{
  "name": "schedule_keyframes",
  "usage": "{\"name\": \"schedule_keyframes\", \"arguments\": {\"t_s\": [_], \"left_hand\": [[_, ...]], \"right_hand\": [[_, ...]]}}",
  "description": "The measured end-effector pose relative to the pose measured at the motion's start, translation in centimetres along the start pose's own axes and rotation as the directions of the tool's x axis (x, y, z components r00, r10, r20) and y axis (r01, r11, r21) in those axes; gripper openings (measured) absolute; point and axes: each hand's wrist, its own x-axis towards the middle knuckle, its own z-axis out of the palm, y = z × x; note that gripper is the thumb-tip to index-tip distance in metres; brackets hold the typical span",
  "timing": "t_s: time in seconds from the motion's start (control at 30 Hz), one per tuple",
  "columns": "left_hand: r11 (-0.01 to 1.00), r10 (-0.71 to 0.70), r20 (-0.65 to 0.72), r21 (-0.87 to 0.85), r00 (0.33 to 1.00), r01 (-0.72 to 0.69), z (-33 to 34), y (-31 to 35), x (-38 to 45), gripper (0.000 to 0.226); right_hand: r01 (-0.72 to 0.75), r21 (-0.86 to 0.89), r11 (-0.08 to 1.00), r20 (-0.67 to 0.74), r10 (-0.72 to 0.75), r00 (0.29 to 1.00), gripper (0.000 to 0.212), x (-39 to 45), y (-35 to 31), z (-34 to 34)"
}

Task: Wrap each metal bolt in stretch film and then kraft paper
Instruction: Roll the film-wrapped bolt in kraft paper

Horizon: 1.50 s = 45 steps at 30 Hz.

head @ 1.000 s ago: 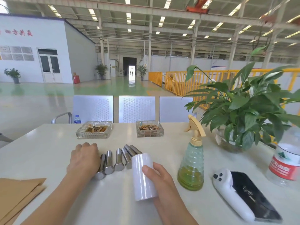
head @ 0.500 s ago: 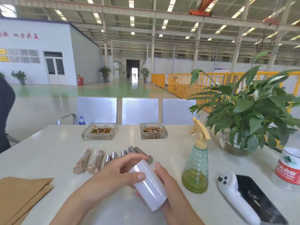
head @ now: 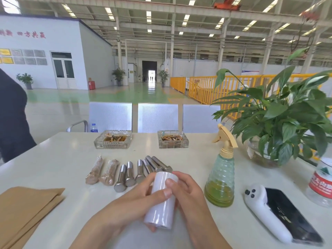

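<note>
A white roll of stretch film (head: 162,200) is held upright-tilted above the table's front middle. My left hand (head: 133,200) grips it from the left, thumb across its face. My right hand (head: 190,191) grips it from the right and behind. Several bare metal bolts (head: 129,174) lie side by side just beyond the roll. Two bolts wrapped in kraft paper and film (head: 101,170) lie to their left. A stack of kraft paper sheets (head: 23,211) sits at the table's front left.
Two glass ashtrays (head: 113,139) (head: 173,139) stand at the back. A green spray bottle (head: 221,175), a potted plant (head: 280,123), a water bottle (head: 321,184) and a phone in a white holder (head: 280,214) fill the right side. A dark-clothed person (head: 12,114) stands at far left.
My left hand left the bolts and took hold of the film roll with my right hand. The roll was lifted and turned more upright. Two wrapped bolts came into view.
</note>
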Motion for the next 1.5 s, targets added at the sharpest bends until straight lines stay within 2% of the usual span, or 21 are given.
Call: {"name": "schedule_keyframes", "arguments": {"t_s": [0.33,0.47,0.57,0.63,0.77,0.87,0.93,1.03,1.17,1.23,1.3,1.4,1.5], "left_hand": [[0.988,0.123,-0.119,-0.078,0.985,-0.133,0.0,-1.1,0.0,0.049],[0.986,0.137,-0.127,-0.076,0.982,-0.148,-0.3,-1.8,0.3,0.051],[0.986,0.137,-0.159,-0.073,0.978,-0.150,-0.6,-2.5,0.6,0.058],[0.984,0.111,-0.188,-0.115,0.976,-0.134,-0.7,-2.8,1.0,0.062],[0.943,0.053,-0.189,-0.313,0.981,-0.111,-0.8,-3.4,2.0,0.059],[0.933,0.039,-0.207,-0.342,0.978,-0.109,-0.6,-3.6,2.1,0.053],[0.961,0.056,-0.269,-0.246,0.962,-0.125,-0.6,-3.6,1.8,0.052],[0.977,0.210,-0.345,0.047,0.915,-0.207,-0.5,-3.1,1.3,0.055],[0.929,0.339,-0.355,0.274,0.871,-0.250,-0.2,-2.6,0.8,0.052],[0.903,0.376,-0.338,0.342,0.863,-0.259,0.0,-2.6,0.6,0.052],[0.880,0.391,-0.316,0.404,0.865,-0.250,0.0,-2.7,0.4,0.056],[0.836,0.423,-0.288,0.489,0.859,-0.248,0.0,-2.9,0.3,0.053],[0.819,0.431,-0.285,0.521,0.856,-0.239,-0.1,-3.0,0.5,0.050]], "right_hand": [[0.013,0.090,0.996,0.093,-0.021,0.995,0.035,-0.2,-0.5,-0.5],[0.024,0.041,0.999,0.128,-0.029,0.991,0.042,-0.5,-0.7,-0.5],[0.059,-0.023,0.998,0.135,-0.055,0.989,0.039,-0.7,-0.6,-0.3],[0.077,-0.072,0.994,0.141,-0.066,0.988,0.038,-0.9,-0.6,-0.2],[0.096,-0.123,0.988,0.189,-0.072,0.979,0.046,-1.2,-0.8,0.0],[0.117,-0.161,0.980,0.193,-0.085,0.978,0.047,-1.4,-0.8,0.0],[0.166,-0.224,0.960,0.132,-0.139,0.981,0.041,-1.5,-0.7,0.2],[0.229,-0.354,0.907,0.001,-0.244,0.970,0.028,-1.6,-0.5,0.2],[0.270,-0.373,0.888,-0.019,-0.298,0.954,0.016,-1.7,-0.6,0.5],[0.260,-0.326,0.909,-0.023,-0.282,0.959,0.031,-1.8,-0.7,0.7],[0.253,-0.309,0.917,-0.027,-0.274,0.961,0.038,-1.8,-0.8,0.9],[0.253,-0.324,0.912,-0.041,-0.281,0.959,0.041,-1.7,-0.8,0.9],[0.234,-0.292,0.927,-0.030,-0.253,0.967,0.034,-1.6,-1.0,0.9]]}}
